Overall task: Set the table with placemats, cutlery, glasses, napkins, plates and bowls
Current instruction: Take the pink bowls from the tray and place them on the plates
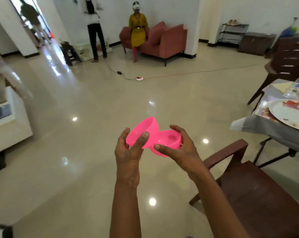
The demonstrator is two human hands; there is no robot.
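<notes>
I hold two pink plastic bowls in front of me over the floor. My left hand [130,148] grips the left pink bowl [145,126], which is tilted up on its side. My right hand [181,148] grips the right pink bowl [169,138], which faces upward, its rim touching the other bowl. At the right edge stands the dining table [258,124] with a grey cover, a patterned placemat [265,110] and a white patterned plate [289,114] on it.
A dark wooden chair [258,194] stands at my lower right beside the table, another chair [286,62] behind it. A cable and a white-red socket [139,78] lie on the glossy floor. Two people are near a red sofa [166,40]. White furniture [10,121] stands left.
</notes>
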